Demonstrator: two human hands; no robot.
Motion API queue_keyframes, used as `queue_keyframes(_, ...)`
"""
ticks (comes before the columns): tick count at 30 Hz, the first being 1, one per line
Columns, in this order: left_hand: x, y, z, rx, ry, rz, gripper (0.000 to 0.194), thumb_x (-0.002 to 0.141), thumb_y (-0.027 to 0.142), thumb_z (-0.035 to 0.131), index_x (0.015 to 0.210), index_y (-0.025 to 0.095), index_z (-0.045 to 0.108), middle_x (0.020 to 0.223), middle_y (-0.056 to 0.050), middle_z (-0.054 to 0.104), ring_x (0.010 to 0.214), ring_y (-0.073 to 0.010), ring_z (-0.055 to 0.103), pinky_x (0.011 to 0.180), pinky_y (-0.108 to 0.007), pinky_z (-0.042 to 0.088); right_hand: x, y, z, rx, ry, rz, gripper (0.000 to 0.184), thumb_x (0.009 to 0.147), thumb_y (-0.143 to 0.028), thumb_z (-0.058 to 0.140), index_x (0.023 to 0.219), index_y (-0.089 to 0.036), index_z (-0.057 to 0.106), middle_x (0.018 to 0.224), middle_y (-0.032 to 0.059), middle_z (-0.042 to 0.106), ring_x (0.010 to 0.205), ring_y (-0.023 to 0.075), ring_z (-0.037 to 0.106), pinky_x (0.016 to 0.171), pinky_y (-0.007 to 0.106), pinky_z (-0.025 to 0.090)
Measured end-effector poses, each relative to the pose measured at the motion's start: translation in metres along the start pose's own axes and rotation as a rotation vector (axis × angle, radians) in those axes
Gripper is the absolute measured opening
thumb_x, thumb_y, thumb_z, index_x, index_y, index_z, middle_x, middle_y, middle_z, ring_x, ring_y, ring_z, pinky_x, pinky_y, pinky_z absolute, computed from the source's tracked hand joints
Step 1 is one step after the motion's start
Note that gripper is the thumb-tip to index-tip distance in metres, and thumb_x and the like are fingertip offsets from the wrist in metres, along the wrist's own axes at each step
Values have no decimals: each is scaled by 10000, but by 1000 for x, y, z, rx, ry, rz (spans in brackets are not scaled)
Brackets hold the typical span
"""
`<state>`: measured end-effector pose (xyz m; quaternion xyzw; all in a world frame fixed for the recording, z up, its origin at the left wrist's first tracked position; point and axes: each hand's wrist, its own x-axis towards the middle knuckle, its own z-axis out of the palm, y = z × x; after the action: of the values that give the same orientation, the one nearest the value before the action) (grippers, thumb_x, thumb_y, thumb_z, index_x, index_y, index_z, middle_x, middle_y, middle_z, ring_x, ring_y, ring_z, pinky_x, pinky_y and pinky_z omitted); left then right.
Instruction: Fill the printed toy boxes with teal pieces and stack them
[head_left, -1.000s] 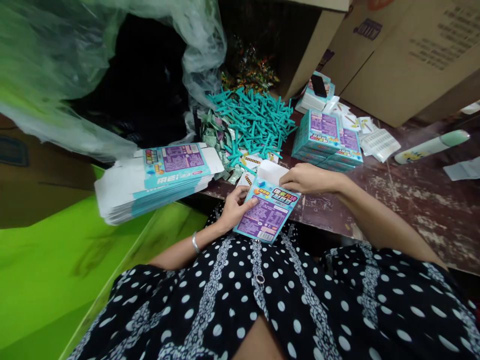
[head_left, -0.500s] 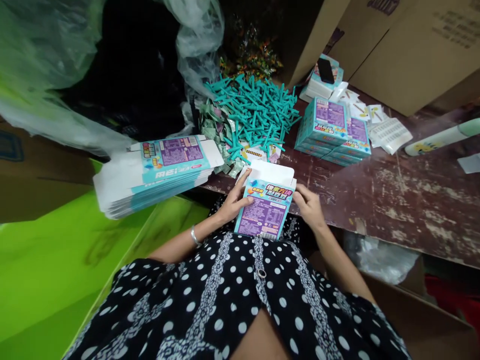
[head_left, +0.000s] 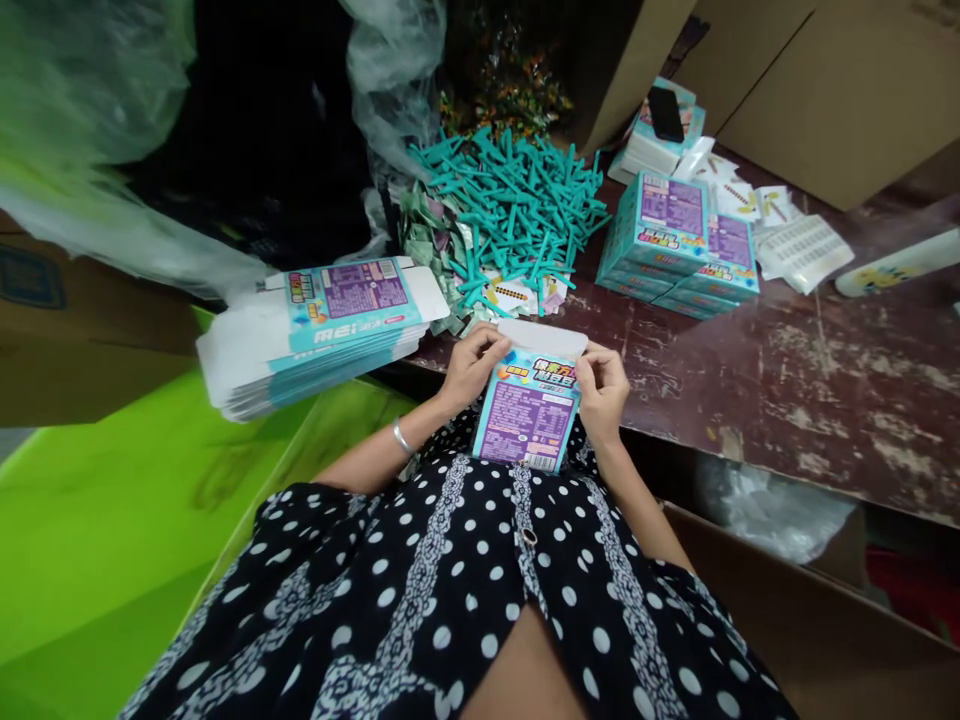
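Observation:
A teal and purple printed carton rests against my lap at the table's edge, its white top flap standing up and away from me. My left hand pinches the carton's upper left corner. At the upper right corner, my right hand grips it with thumb and bent fingers. To the left lies a stack of flattened cartons of the same print. Beyond the held carton is a heap of teal plastic sticks, with small greenish packets along its left side.
Finished-looking closed boxes stand stacked on the dark red table. Behind them a black phone lies on more cartons. White printed sheets and a white tube are at the right. Large cardboard boxes rise behind.
Both hands have shifted to the carton's upper corners. The right fingers now curl over the corner, and the left thumb has moved up from the printed face. The view has shifted slightly.

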<state>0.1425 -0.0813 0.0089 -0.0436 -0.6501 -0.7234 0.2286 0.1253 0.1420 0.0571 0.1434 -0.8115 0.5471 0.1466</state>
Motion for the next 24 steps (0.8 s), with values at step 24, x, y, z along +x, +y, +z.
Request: queue_keyframes(24,36,61,-11,60,-516,-114,199,802,358,963,913,210,889,774,-54,773,696,-214,685,684,-381,554,49,-46,-46,-121,-821,89,503,961,-557,779,1387,-291,801,1433,72,782,1317,315,747,1172,525,567)
